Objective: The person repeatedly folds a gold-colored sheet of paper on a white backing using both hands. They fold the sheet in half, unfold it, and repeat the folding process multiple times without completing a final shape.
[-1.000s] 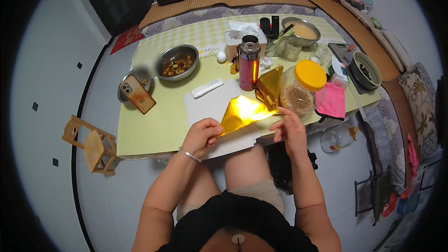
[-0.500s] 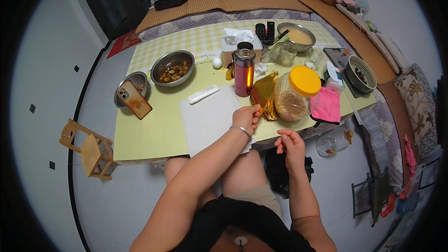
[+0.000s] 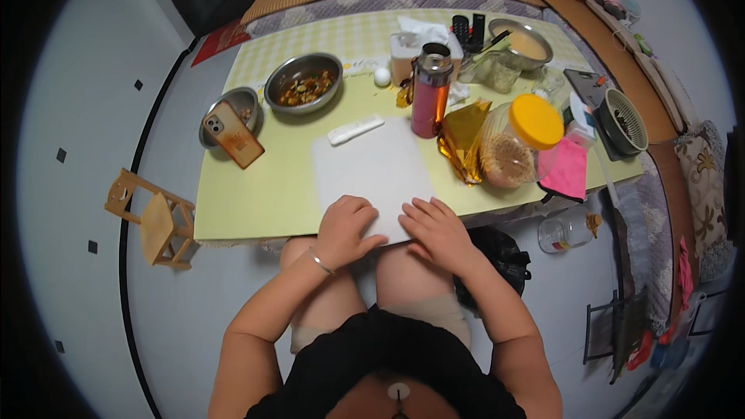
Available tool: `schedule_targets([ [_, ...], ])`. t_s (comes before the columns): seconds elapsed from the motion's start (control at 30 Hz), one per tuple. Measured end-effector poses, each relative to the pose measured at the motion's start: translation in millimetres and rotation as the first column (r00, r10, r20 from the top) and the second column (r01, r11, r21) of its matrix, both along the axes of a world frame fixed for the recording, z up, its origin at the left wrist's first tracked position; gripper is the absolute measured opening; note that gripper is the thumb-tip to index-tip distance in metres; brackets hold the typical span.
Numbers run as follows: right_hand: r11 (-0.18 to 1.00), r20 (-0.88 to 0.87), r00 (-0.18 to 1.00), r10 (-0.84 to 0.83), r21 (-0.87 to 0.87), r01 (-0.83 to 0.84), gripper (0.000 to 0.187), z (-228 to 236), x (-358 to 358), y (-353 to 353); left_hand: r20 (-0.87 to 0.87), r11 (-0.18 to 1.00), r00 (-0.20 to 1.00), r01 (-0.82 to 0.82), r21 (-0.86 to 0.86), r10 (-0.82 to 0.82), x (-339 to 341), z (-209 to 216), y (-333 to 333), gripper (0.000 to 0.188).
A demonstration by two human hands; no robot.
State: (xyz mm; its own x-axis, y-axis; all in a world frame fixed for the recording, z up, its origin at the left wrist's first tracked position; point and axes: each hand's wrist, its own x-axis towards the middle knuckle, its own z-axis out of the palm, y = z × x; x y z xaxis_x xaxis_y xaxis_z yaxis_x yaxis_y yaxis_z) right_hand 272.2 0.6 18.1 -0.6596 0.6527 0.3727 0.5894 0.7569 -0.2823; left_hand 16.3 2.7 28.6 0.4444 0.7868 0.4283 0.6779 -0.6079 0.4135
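A stack of white paper sheets lies at the table's front edge. My left hand rests on its near left corner, thumb apart from the fingers, holding nothing. On the near right corner my right hand lies with its fingers spread, also holding nothing. A slim white object, its kind unclear, lies across the far edge of the paper. Right of the sheets are a pink flask with its top open, a crumpled gold foil bag and a clear jar with a yellow lid.
At left, a phone leans on a metal bowl, beside a bowl of food. Farther back are an egg, a tissue box and a basin. A pink cloth hangs over the right edge.
My left hand has left the gold bag and come back to the paper's left corner. My right hand has moved from beyond the table edge onto the paper. The view has shifted.
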Motion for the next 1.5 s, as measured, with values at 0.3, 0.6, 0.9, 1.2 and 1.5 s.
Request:
schedule_targets([
  [0.3,0.971,-0.183,0.983,-0.002,-0.236,-0.042,0.016,-8.8,2.3,19.3,0.05,0.998,0.998,-0.028,-0.058,0.031,-48.5,-16.9,-46.9,0.02],
  [0.6,0.868,-0.482,0.815,-0.322,-0.494,0.051,0.02,-16.4,-16.7,49.8,0.468,0.762,0.754,-0.066,-0.644,0.461,-51.9,-12.1,-3.1,0.014],
  [0.9,0.827,-0.334,0.765,-0.551,-0.336,0.45,0.024,-18.3,-53.6,83.3,0.533,0.803,0.62,-0.303,-0.514,0.575,-57.4,-52.9,14.0,0.055],
  [1.2,0.762,-0.169,0.748,-0.642,-0.245,0.599,0.032,-32.0,-63.1,104.4,0.278,0.764,0.711,-0.604,-0.228,0.646,-47.3,-52.0,29.7,0.054],
  [1.5,0.768,-0.173,0.753,-0.635,-0.237,0.595,0.03,-29.3,-62.9,102.7,0.203,0.794,0.768,-0.584,-0.169,0.607,-49.0,-47.1,33.2,0.047],
])
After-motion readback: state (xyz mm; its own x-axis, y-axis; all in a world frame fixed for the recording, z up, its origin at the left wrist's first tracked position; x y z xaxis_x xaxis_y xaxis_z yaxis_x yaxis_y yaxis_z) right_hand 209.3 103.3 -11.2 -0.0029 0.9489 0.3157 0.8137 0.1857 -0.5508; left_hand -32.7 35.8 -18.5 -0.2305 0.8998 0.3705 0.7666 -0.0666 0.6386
